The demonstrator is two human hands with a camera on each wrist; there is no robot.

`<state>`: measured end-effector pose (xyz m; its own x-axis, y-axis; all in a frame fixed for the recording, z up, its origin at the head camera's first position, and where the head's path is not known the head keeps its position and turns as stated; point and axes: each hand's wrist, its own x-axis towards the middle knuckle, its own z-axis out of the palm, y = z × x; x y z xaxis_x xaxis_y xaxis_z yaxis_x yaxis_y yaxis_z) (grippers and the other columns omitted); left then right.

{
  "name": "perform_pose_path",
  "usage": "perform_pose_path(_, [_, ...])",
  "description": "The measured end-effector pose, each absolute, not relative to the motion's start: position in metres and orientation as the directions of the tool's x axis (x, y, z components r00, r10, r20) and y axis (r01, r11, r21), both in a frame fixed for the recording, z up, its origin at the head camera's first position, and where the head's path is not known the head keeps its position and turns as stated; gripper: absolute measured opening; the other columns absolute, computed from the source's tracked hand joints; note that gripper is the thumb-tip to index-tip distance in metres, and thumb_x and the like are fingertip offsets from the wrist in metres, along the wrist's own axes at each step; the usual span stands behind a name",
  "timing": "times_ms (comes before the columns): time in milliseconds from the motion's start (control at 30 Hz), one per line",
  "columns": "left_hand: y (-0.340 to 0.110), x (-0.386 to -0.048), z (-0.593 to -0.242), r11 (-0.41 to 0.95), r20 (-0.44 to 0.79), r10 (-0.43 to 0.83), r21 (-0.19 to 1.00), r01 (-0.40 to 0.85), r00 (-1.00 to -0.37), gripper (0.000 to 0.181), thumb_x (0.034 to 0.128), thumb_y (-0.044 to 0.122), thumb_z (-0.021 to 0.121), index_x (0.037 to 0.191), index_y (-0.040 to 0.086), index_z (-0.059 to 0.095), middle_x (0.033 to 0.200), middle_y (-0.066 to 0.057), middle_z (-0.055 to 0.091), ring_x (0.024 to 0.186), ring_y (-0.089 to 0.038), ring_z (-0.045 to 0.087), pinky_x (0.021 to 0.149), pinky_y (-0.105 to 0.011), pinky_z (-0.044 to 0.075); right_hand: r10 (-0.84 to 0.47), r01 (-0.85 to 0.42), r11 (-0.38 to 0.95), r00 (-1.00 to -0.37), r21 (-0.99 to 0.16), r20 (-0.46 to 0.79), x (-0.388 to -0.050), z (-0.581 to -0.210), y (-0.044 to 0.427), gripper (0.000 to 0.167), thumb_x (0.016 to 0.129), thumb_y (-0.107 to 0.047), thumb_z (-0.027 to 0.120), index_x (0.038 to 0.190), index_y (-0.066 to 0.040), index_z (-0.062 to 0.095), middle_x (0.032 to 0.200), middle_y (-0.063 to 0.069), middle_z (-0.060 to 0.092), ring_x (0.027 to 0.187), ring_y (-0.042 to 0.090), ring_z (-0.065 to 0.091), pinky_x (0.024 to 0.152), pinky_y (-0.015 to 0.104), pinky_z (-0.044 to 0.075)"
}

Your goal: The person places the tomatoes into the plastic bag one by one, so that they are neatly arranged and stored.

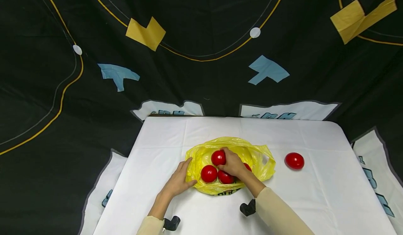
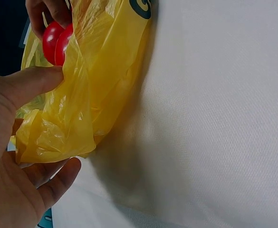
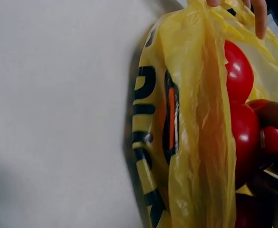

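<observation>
A yellow plastic bag (image 1: 197, 155) lies spread on the white table with its mouth upward. Several glossy round red balls, possibly tomatoes, sit inside, among them one red ball (image 1: 209, 174) toward the left. My right hand (image 1: 234, 163) reaches into the bag, its thumb and fingers around the upper red ball (image 1: 218, 157); its fingertips are partly hidden. At the bag's left end, my left hand (image 1: 177, 180) holds the rim. The left wrist view has the thumb (image 2: 36, 84) on one side of the yellow film (image 2: 62, 128), with fingers behind it.
Another red ball (image 1: 294, 161) lies on the table, right of the bag. The white-covered table (image 1: 315, 200) stands before a black patterned cloth (image 1: 201, 84). Dark printed letters (image 3: 146, 109) run along the bag's near side.
</observation>
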<state>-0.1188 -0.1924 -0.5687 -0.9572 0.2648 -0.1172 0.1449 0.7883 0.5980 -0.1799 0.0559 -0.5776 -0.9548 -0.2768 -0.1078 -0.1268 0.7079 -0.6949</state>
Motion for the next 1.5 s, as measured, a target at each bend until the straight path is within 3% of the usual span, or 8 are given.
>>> perform_pose_path(267, [-0.1926, -0.12, -0.5701, 0.786, -0.121, 0.263, 0.603, 0.14, -0.957, 0.091, 0.0785, 0.029, 0.077, 0.149, 0.009, 0.024, 0.14, -0.015, 0.039, 0.124, -0.031, 0.046, 0.102, -0.047, 0.039, -0.269, -0.115, 0.719, -0.956, -0.685, -0.121, -0.1813, -0.5767, 0.0525, 0.055, 0.078, -0.015, 0.076, 0.125, -0.006, 0.049, 0.115, 0.014, 0.06, 0.101, 0.031, 0.059, 0.086, 0.05, 0.05])
perform_pose_path(600, [-0.194, -0.1201, -0.5714, 0.782, -0.109, 0.269, 0.605, 0.151, -0.957, 0.09, 0.0785, 0.029, 0.077, 0.149, 0.009, 0.025, 0.14, -0.015, 0.038, 0.124, -0.032, 0.046, 0.102, -0.047, 0.039, -0.243, -0.05, 0.735, -0.951, -0.677, -0.193, -0.1813, -0.5761, 0.0525, 0.058, 0.081, -0.017, 0.075, 0.129, -0.005, 0.046, 0.117, 0.015, 0.06, 0.104, 0.031, 0.058, 0.089, 0.05, 0.049])
perform_pose_path(1067, [-0.1943, -0.1198, -0.571, 0.787, -0.108, 0.269, 0.598, 0.153, -0.957, 0.09, 0.0784, 0.029, 0.077, 0.149, 0.009, 0.025, 0.139, -0.016, 0.039, 0.124, -0.033, 0.046, 0.102, -0.047, 0.039, -0.261, -0.066, 0.75, -0.944, -0.658, -0.202, -0.1817, -0.5767, 0.0523, 0.055, 0.082, -0.021, 0.074, 0.125, -0.003, 0.046, 0.109, 0.016, 0.062, 0.099, 0.032, 0.06, 0.083, 0.05, 0.052])
perform_pose_path(1500, [-0.1936, -0.1193, -0.5702, 0.788, -0.101, 0.273, 0.593, 0.162, -0.957, 0.09, 0.0783, 0.028, 0.077, 0.149, 0.009, 0.025, 0.138, -0.015, 0.04, 0.123, -0.033, 0.047, 0.101, -0.047, 0.04, -0.278, -0.08, 0.759, -0.937, -0.646, -0.211, -0.1788, -0.5709, 0.0542, 0.059, 0.083, -0.022, 0.073, 0.13, 0.0, 0.044, 0.113, 0.019, 0.061, 0.102, 0.033, 0.059, 0.085, 0.05, 0.051])
